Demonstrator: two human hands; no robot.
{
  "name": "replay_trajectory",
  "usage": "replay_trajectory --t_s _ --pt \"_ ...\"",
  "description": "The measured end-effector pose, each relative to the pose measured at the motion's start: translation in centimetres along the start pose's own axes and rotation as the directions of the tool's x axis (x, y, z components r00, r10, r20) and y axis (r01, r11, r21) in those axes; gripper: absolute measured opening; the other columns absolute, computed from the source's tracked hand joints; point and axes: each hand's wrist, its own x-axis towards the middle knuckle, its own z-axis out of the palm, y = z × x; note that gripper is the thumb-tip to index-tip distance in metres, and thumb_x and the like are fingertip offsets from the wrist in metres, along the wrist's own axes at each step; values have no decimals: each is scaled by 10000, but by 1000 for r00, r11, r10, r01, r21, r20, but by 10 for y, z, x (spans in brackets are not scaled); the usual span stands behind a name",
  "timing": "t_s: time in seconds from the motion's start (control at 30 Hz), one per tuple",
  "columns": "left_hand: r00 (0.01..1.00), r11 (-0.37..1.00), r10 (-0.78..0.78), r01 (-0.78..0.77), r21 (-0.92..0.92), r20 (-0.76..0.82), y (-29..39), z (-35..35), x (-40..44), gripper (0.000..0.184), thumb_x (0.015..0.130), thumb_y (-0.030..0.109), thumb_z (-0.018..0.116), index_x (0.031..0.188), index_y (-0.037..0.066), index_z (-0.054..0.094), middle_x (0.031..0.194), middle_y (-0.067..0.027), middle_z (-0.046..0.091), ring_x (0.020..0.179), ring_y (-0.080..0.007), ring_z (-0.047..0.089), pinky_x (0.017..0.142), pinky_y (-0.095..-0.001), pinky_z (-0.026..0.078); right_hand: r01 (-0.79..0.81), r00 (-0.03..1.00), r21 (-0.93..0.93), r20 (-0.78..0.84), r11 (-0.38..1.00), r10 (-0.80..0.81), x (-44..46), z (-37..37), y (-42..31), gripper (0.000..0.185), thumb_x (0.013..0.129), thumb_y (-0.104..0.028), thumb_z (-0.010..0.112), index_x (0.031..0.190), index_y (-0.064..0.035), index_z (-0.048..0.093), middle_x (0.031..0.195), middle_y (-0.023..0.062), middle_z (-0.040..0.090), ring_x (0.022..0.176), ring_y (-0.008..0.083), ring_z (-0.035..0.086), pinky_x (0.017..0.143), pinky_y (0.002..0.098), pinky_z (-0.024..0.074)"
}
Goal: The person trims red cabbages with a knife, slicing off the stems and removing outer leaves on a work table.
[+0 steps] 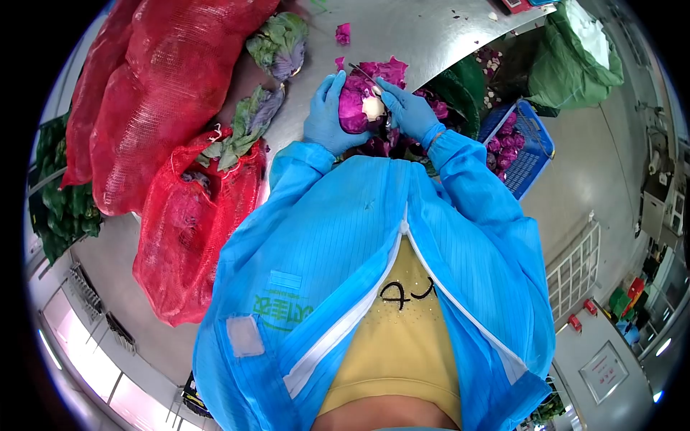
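Note:
A purple cabbage (353, 109) with a pale cut stem end is held over the edge of the steel table (320, 42). My left hand (327, 118), in a blue glove, is closed around the cabbage's left side and underside. My right hand (411, 109), also gloved, is closed on a small knife (364, 73), its thin blade lying over the top of the cabbage. A loosened purple leaf (392, 71) stands out behind the blade. Other dark purple leaves hang below and between the hands.
Red mesh sacks (169, 79) fill the left, one open (194, 230) with cabbage inside. Green-purple outer leaves (280, 44) and a purple scrap (343, 33) lie on the table. At the right stand a blue basket (530, 154) of purple cabbages and a green bag (568, 65).

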Motion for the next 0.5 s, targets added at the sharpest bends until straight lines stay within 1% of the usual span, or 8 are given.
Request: replay_trajectory --t_s 0.13,0.2,0.23,0.3,0.33,0.4,0.43,0.5 --pt "1000 999 -9 9 35 10 1 -1 1 1151 453 364 849 1417 134 264 1357 -198 341 1232 -370 381 1002 -432 392 0 1000 1 4 1000 0 -1 4 9 475 955 -416 418 1378 -202 394 797 157 640 599 213 611 663 346 496" --pt "1000 999 -20 19 28 23 2 -2 1 1149 458 376 846 1418 134 262 1359 -194 340 1236 -368 379 1005 -430 391 55 998 -68 -10 996 -55 -1 3 9 474 958 -400 415 1391 -213 369 827 170 643 643 240 626 689 360 493" --pt "1000 999 -19 19 26 22 3 -2 2 1149 458 376 846 1418 134 262 1359 -194 340 1236 -368 379 1005 -430 391 54 998 -69 -10 996 -55 -1 3 9 474 958 -400 415 1391 -213 369 827 170 643 643 240 626 689 360 493" --pt "999 999 -21 20 45 26 4 -2 2 1139 465 373 837 1418 133 262 1364 -185 335 1244 -366 373 1004 -428 393 -40 998 -61 44 997 43 -3 0 0 469 961 -406 393 1395 -229 359 865 187 645 683 286 636 714 390 493" --pt "999 999 -19 18 42 25 6 -2 3 1139 465 373 837 1418 133 262 1364 -185 335 1244 -366 373 1004 -428 393 -41 998 -63 42 997 44 -2 0 1 469 961 -406 393 1395 -229 359 865 187 645 683 286 636 714 390 493" --pt "998 996 -42 38 78 42 10 -2 4 1133 464 348 828 1419 131 257 1365 -178 333 1244 -365 368 997 -430 400 -38 999 -156 25 987 42 1 0 5 459 963 -416 368 1392 -255 357 901 200 643 742 329 637 737 424 490" --pt "998 996 -42 38 77 41 11 -2 4 1133 464 348 828 1419 131 257 1365 -178 333 1244 -365 368 997 -430 400 -38 999 -157 25 987 43 3 0 6 459 963 -416 368 1392 -255 357 901 200 643 742 329 637 737 424 490" --pt "998 993 -26 19 115 58 11 -2 5 1127 463 329 817 1420 135 252 1358 -167 337 1244 -363 365 983 -435 411 -22 1000 -215 -5 976 21 5 -1 8 440 963 -423 348 1376 -274 381 908 200 643 789 347 635 752 446 486"
